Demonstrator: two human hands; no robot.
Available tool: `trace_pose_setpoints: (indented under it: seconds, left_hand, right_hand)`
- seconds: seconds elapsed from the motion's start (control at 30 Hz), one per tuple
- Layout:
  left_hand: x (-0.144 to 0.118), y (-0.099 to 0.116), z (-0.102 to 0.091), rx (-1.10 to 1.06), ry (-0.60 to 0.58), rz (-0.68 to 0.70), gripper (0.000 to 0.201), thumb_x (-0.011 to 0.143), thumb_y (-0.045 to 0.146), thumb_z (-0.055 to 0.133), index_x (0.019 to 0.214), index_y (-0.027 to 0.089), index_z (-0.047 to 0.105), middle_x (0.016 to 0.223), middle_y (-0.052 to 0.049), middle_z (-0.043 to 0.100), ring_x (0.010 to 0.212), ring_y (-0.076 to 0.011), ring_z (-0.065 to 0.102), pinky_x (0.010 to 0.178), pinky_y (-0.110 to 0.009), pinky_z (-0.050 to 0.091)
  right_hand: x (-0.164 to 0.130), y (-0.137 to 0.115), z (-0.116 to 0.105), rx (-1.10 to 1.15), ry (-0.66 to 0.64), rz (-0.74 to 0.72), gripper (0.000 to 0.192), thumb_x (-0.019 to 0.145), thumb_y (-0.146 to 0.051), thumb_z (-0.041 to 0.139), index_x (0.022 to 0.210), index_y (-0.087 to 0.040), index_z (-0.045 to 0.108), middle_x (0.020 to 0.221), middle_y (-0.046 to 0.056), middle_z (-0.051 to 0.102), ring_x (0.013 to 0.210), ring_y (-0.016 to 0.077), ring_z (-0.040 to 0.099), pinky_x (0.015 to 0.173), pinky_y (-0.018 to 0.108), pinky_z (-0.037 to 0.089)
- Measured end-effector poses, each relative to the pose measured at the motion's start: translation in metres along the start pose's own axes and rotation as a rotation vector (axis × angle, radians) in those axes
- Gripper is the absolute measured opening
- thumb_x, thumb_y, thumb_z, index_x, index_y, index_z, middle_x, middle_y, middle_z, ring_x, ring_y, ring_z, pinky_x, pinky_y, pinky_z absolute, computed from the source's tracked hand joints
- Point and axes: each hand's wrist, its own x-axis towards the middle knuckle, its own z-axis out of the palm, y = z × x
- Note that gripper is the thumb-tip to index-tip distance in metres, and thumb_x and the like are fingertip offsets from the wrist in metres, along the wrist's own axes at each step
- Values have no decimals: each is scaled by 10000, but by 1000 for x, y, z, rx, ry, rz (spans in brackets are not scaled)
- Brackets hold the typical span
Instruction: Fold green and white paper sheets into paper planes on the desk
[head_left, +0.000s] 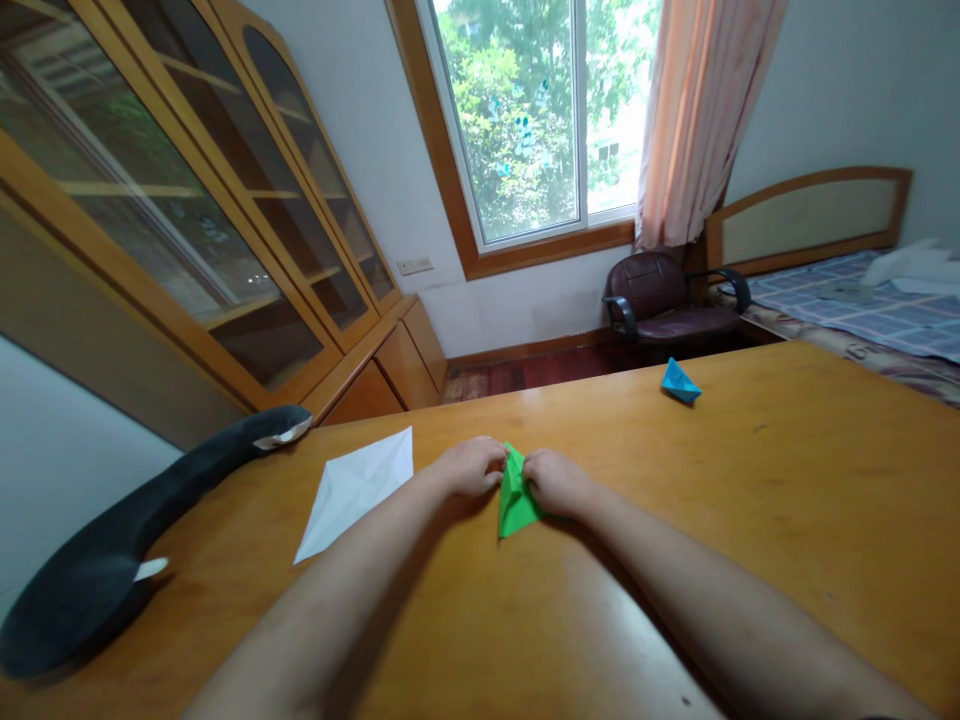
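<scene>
At the far left I see a dark plush toy on the wooden table, then a creased white paper sheet near my left hand. Left fingers curl closed, pinching the green folded paper at table centre. My right hand pinches its other edge; a blue paper boat sits far right.

Bench: varnished wood, smooth, soft sheen with pale glare near the front edge. Green paper: matt, crisp folds. White sheet: matt paper, creased. Blue paper boat: matt. Dark plush toy: soft cloth, dull nap. Cabinet: glossy wood frames, reflective glass doors. Chair: shiny leather-like upholstery.
</scene>
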Motion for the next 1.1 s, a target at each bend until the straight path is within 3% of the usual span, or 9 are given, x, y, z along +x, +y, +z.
trace_pose_setpoints:
  seconds: [0.23,0.4,0.53,0.63,0.77,0.93,1.1]
  left_hand:
    - [-6,2,7,59,56,-35,173,832,332,600,945,210,646,931,-51,657,885,-196,587,781,-272,436]
    - [-6,4,15,72,32,21,155,864,337,584,858,216,681,867,-45,654,864,-183,583,769,-255,419]
    - [-7,10,17,94,33,42,185,876,354,575,835,219,694,844,-44,666,832,-182,588,740,-253,411]
    - [-6,16,18,94,22,59,210,897,366,537,893,235,702,858,-43,688,820,-185,601,719,-253,406]
    - [-1,21,20,76,21,49,297,919,421,487,880,237,717,844,-53,712,788,-189,623,707,-260,405]
    - [5,25,24,70,20,-19,283,886,426,532,824,233,730,828,-64,727,777,-201,638,706,-272,411]
    - [6,26,29,52,42,-47,279,888,407,529,828,220,726,815,-63,723,751,-190,626,674,-261,401]
  right_hand:
    - [-5,1,-17,27,-37,101,250,827,-185,469,846,-173,718,902,120,725,808,213,648,699,265,409]
    - [-6,7,-24,169,-51,185,270,835,-172,466,1011,-179,671,998,97,719,882,199,639,703,243,403]
    - [-8,10,-31,251,-53,170,277,852,-160,429,1009,-162,657,1009,88,712,886,179,629,708,226,398]
    - [-11,7,-38,253,-67,157,293,911,-333,427,964,-173,666,939,77,717,813,178,629,660,231,391]
    - [-14,0,-46,159,-95,161,352,813,-531,576,924,-217,687,888,60,730,761,194,641,609,239,385]
    - [-15,-7,-52,1,-141,170,229,811,-395,589,901,-239,731,893,87,746,811,228,671,652,264,423]
    - [-14,-12,-53,-77,-142,184,234,819,-316,547,872,-210,749,879,121,744,797,247,682,652,283,449]
